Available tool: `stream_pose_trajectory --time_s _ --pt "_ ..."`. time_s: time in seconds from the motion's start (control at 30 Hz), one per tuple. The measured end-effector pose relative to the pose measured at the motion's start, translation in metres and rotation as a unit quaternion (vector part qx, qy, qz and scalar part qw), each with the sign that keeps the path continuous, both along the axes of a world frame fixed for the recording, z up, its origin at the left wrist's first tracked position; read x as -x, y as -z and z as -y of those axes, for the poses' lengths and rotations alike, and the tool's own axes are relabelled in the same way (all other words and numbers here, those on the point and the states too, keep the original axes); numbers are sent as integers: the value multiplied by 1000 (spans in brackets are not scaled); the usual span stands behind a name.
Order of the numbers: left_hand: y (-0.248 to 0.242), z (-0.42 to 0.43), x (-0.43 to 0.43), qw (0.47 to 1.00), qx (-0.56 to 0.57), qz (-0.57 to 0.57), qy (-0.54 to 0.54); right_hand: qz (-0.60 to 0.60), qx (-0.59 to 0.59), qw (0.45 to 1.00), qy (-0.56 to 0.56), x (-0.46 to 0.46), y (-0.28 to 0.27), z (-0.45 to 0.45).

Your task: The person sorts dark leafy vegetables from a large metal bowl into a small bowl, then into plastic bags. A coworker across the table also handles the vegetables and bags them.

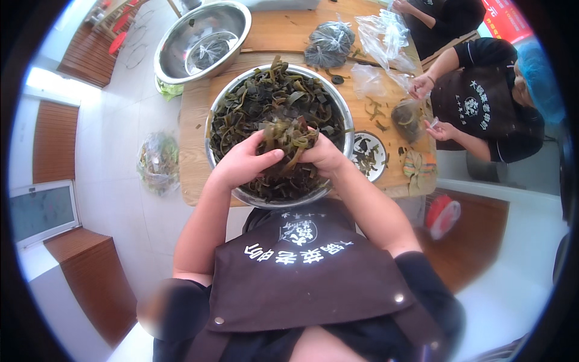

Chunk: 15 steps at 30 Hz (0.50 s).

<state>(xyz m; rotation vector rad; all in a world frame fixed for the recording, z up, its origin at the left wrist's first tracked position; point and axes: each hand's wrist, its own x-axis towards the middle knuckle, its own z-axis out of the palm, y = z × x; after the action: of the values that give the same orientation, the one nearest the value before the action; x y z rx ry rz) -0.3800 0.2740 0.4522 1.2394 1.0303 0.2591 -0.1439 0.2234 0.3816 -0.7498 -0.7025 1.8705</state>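
Observation:
A round metal basin (347, 113) heaped with cut green-brown kelp strips (285, 90) stands on the wooden table before me. My left hand (249, 158) and my right hand (322, 154) hold a clump of kelp (291, 138) between them, over the near middle of the heap. The thumb of my left hand lies across the front of the clump. The fingertips of both hands are partly hidden in the strips. Close to the right side of the basin, a white plate with a dark rim (379, 169) bears loose kelp pieces.
A larger steel basin (169, 61) holding a bagged bundle is at the back left. Filled plastic bags (332, 38), loose clear bags (384, 34) and a striped cloth (418, 165) lie on the table (194, 149). At the right, a co-worker's hands (441, 130) are near another filled bag (407, 120).

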Motion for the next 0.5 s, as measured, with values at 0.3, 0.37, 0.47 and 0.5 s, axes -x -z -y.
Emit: stream_pose_trajectory --time_s 0.3,0.37,0.47,0.5 --pt "33 27 0 896 -292 -330 53 3 -107 992 67 -107 -75 39" --pt "35 33 0 885 -306 -346 59 67 -99 985 122 -135 -82 56" --pt "36 44 -5 870 -307 -378 79 105 -67 980 156 -172 -69 83" --pt "37 47 -8 862 -306 -395 89 96 -69 980 163 -183 -58 90"
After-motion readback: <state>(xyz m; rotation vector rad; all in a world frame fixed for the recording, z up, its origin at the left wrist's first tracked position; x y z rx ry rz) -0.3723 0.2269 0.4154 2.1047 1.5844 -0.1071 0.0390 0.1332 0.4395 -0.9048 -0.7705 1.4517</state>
